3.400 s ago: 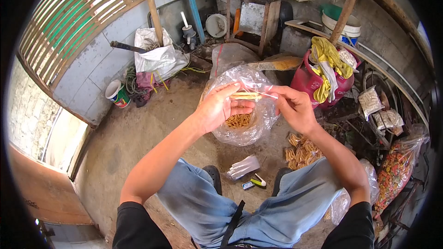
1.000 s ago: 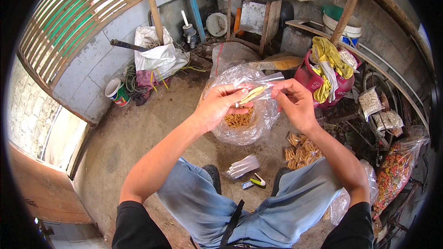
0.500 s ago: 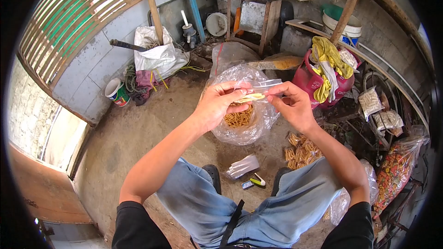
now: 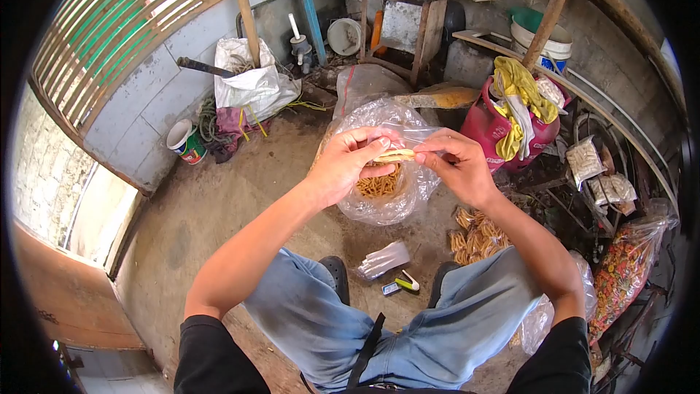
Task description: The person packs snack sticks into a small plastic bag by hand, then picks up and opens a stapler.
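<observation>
A small clear plastic packet of stick snacks point(image 4: 396, 155) is held between my two hands, above a large open plastic bag point(image 4: 379, 211) of brown stick snacks. My left hand point(image 4: 350, 157) is closed round the packet's left side, thumb on top. With fingertips pinched, my right hand point(image 4: 456, 160) grips the packet's right end, where the clear plastic stretches out. On the floor between my feet lie a stack of flat clear plastic bags point(image 4: 383, 260), a blue-and-white lighter-sized item point(image 4: 391, 288) and a green item with a white tip point(image 4: 408, 282).
Filled snack packets point(image 4: 477, 237) lie in a pile by my right knee. Further right stand a tall bag of colourful snacks point(image 4: 631, 270) and a pink container point(image 4: 485, 120) draped with a yellow cloth. A white sack point(image 4: 255, 91) and a paint bucket point(image 4: 186, 142) stand at left.
Both hands stay nearly in place, with the right fingers moved slightly left along the packet. The packet looks a little flatter and more level. The view has shifted slightly.
</observation>
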Demonstrator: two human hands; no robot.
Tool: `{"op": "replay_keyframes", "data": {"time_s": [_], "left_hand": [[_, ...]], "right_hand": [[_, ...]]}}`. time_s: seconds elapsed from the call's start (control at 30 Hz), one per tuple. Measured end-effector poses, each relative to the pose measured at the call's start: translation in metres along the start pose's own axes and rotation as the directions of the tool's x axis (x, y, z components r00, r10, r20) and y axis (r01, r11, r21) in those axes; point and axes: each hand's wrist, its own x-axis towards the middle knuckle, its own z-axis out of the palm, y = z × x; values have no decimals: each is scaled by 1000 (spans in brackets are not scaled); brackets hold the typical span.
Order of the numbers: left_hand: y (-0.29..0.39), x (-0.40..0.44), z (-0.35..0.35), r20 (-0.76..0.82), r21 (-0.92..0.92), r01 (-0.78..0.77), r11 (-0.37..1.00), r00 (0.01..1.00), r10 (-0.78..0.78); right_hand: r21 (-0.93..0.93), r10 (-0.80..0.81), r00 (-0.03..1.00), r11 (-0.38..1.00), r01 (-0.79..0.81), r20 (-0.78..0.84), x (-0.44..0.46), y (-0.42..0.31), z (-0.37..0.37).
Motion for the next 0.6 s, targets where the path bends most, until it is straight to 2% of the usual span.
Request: {"op": "replay_keyframes", "data": {"time_s": [0.1, 0.3, 0.4, 0.47, 0.5, 0.57, 0.6], "left_hand": [[2, -5, -2, 50, 6, -14, 1000, 999, 14], [16, -22, 4, 79, -26, 74, 997, 994, -71], [19, -28, 7, 103, -14, 85, 996, 991, -83], [22, -33, 10, 119, 180, 64, 982, 989, -86], [21, -36, 11, 115, 170, 77, 983, 989, -97], [19, -39, 12, 167, 243, 11, 970, 985, -53], [20, -41, 14, 170, 265, 7, 964, 984, -54]], "right_hand": [[-5, 67, 997, 998, -67, 27, -1, -6, 0], [-48, -31, 999, 998, 29, -25, -6, -21, 6], [13, -38, 997, 999, 39, -62, -10, -35, 9], [-103, -16, 999, 995, 12, -36, -12, -43, 6], [-100, -1, 1000, 995, -2, -30, -13, -46, 7], [-47, -82, 996, 996, 80, -38, -14, -50, 7], [-96, 10, 1000, 995, -9, 8, -17, -55, 3]]}}
